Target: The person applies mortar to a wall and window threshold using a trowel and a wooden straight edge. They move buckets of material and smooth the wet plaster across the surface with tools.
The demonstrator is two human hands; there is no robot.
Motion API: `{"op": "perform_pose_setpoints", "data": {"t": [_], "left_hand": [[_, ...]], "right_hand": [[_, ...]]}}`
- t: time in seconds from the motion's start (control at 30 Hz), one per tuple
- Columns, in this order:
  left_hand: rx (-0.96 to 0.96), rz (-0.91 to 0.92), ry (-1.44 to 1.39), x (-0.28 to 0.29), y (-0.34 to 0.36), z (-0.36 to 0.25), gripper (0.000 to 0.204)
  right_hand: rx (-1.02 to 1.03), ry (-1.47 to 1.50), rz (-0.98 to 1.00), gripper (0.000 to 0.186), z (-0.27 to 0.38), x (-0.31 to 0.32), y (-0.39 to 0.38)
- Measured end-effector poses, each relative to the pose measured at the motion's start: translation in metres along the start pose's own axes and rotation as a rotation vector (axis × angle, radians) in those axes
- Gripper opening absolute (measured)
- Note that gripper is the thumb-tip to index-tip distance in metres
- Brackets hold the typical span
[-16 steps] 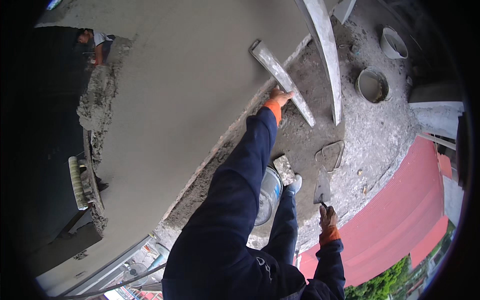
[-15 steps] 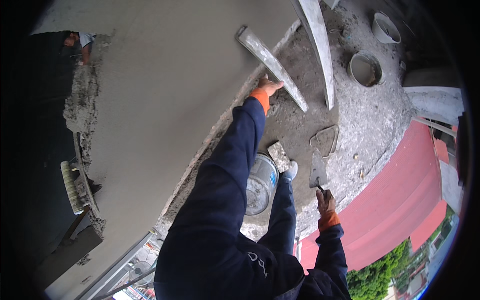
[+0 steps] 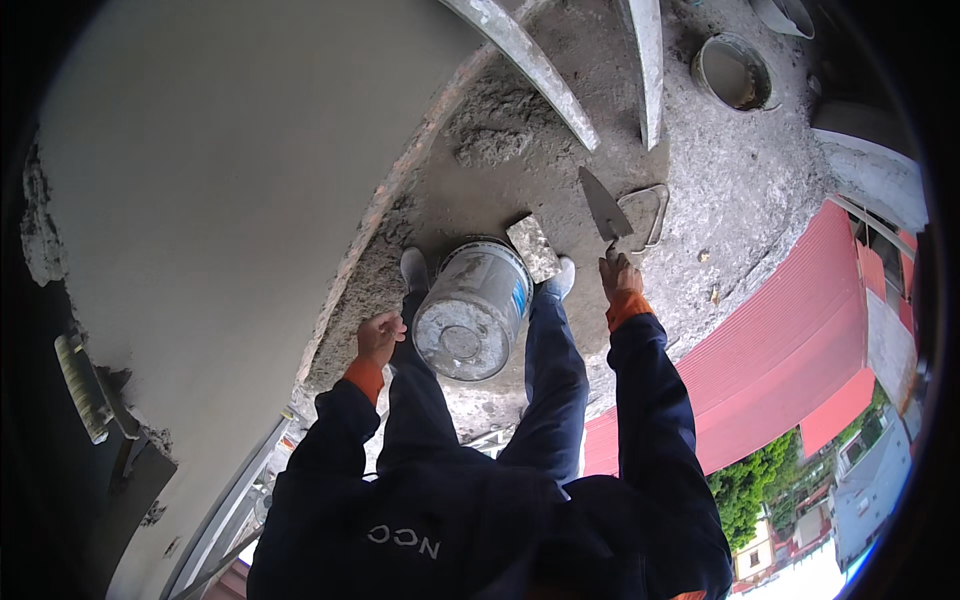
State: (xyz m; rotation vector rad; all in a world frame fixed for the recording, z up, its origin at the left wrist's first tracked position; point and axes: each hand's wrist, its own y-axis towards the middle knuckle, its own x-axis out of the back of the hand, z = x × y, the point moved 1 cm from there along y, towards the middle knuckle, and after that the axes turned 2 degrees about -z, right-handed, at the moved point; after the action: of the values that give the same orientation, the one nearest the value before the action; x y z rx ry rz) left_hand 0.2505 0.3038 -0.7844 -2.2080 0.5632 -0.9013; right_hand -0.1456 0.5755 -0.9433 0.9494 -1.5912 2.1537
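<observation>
My right hand (image 3: 622, 276) is wrapped round the handle of a pointed trowel (image 3: 604, 206). Its blade points away from me, beside a bent metal frame (image 3: 655, 216) on the rough floor. My left hand (image 3: 379, 337) is empty, fingers loosely bent and apart, near my left leg. Between my legs is a cement-smeared bucket (image 3: 470, 312) with its base turned towards me. At its far rim sits a flat, mortar-crusted rectangular piece (image 3: 534, 248). Farther off, a long metal straightedge (image 3: 535, 75) slants from the grey plastered surface (image 3: 230, 200) towards the floor.
A second long bar (image 3: 648, 80) lies right of the straightedge. An open bucket (image 3: 735, 72) with grey contents stands farther right, near a pale bucket (image 3: 784, 16). Crumbled mortar (image 3: 495, 146) lies along the plastered edge. Red corrugated roofing (image 3: 760, 345) slopes off at right, beyond the floor's edge.
My left hand has left the straightedge and drawn back beside my left leg. The trowel, still in my right hand, has tilted leftward. The view has shifted, showing both legs and the whole bucket.
</observation>
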Motion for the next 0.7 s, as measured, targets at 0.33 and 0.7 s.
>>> {"op": "perform_pose_setpoints", "data": {"t": [0.33,0.7], "left_hand": [[-0.537,0.075,0.248,-0.015,-0.123,-0.141,0.033],[-1.145,-1.045,0.152,0.293,-0.322,-0.338,0.014]], "right_hand": [[0.211,0.294,0.129,0.039,0.02,0.061,-0.048],[0.033,0.666,0.142,0.041,0.095,0.121,-0.233]]}}
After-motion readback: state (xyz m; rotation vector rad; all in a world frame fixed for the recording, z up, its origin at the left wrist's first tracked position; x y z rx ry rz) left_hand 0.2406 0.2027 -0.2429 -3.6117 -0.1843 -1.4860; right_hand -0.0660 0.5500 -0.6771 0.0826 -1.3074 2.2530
